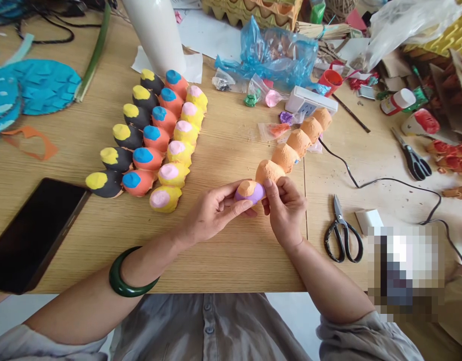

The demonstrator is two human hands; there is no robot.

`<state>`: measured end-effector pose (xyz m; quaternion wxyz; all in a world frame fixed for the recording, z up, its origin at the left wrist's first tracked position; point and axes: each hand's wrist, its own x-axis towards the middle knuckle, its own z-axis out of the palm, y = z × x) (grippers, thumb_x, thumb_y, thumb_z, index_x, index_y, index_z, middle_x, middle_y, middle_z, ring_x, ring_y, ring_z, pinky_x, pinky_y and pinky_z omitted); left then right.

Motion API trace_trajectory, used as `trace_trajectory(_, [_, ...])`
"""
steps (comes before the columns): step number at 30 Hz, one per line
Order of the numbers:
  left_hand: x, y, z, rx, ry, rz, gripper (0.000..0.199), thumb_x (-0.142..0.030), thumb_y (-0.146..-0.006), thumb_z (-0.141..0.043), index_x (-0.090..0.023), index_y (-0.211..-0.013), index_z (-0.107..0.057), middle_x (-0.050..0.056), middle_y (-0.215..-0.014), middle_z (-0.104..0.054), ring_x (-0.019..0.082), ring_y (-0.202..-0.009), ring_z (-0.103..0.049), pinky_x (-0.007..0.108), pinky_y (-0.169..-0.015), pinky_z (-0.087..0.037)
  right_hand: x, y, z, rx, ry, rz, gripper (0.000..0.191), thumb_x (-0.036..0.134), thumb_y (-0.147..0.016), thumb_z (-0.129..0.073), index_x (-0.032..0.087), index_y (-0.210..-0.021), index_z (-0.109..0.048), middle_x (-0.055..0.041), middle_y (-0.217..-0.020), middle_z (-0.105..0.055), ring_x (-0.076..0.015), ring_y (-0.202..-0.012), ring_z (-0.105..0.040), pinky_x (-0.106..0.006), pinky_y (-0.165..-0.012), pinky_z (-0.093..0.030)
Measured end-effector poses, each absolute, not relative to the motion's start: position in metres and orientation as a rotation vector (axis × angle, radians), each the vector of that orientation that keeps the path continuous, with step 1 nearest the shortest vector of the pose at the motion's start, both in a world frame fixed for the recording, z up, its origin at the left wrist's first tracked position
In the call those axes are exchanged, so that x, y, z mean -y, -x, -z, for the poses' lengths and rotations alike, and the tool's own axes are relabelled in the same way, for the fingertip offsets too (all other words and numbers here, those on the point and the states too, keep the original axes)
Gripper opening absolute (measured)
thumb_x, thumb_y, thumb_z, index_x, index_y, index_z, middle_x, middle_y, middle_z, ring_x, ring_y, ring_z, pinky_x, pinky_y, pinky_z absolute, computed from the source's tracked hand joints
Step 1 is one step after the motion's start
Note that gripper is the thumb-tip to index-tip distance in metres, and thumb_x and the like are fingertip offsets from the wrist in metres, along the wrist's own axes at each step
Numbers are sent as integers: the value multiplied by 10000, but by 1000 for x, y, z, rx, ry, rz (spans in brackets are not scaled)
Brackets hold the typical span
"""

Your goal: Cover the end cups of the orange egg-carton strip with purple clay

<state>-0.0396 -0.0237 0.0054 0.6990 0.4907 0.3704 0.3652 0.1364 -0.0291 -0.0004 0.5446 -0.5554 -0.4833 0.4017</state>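
Observation:
An orange row of egg-carton cups point(298, 143) runs diagonally on the wooden table, its near end between my hands. That nearest cup is covered with purple clay point(256, 193) and has an orange patch on top. My left hand point(219, 208) holds the purple cup from the left, thumb in front. From the right, my right hand point(285, 208) pinches its edge, thumb and fingers pressed together. To the left stand three finished-looking rows: black cups with yellow tops point(131, 138), orange-red cups with blue tops point(156, 138), and yellow cups with pink tops point(181, 150).
Black-handled scissors point(343, 235) lie right of my right hand, near a white block point(369, 220). A power strip point(311, 102) with a black cable sits behind the orange row. A dark phone point(37, 230) lies at left; a white cylinder point(158, 37) stands behind the rows.

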Motion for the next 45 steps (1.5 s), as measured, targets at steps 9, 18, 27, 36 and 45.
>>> trace_trajectory(9, [20,47,-11,-940,-1420,-783,424,-506,-1029,-687,-183,-1292,-763,83,-1125,-866,272,-949,-853,312,-855,-681,25,-138,-6,1064,1305,-1080,561,651,-899,-797,229,-672,-505,74,-523,-519,-64,-436,-418,-211,-403,-328])
trace_trajectory(18, [17,51,-11,-853,-1466,-810,449,-445,-1042,-673,-199,-1411,-740,86,-1221,-851,274,-1045,-838,350,-975,-666,24,-141,-8,1060,1271,-1086,567,679,-871,-809,232,-686,-513,80,-524,-519,-64,-414,-436,-209,-379,-342])
trace_trajectory(27, [15,43,2,-527,-715,-743,326,-401,-925,-837,-212,-1191,-844,113,-1215,-833,280,-1098,-810,433,-1005,-663,23,-143,-6,1004,1276,-934,565,687,-887,-788,243,-691,-499,80,-531,-508,-75,-427,-447,-218,-381,-353])
trace_trajectory(36, [22,40,8,-749,-777,-840,268,-474,-825,-923,-228,-904,-853,39,-920,-832,220,-894,-761,408,-945,-632,28,-140,-5,1115,1272,-935,546,661,-923,-765,239,-679,-519,66,-529,-554,-76,-420,-457,-223,-391,-360])
trace_trajectory(45, [21,44,6,-733,-880,-944,300,-526,-938,-812,-231,-897,-848,50,-911,-846,259,-959,-797,446,-1018,-631,28,-139,-6,1086,1248,-953,532,620,-920,-793,229,-655,-548,63,-517,-554,-75,-425,-452,-221,-397,-349])
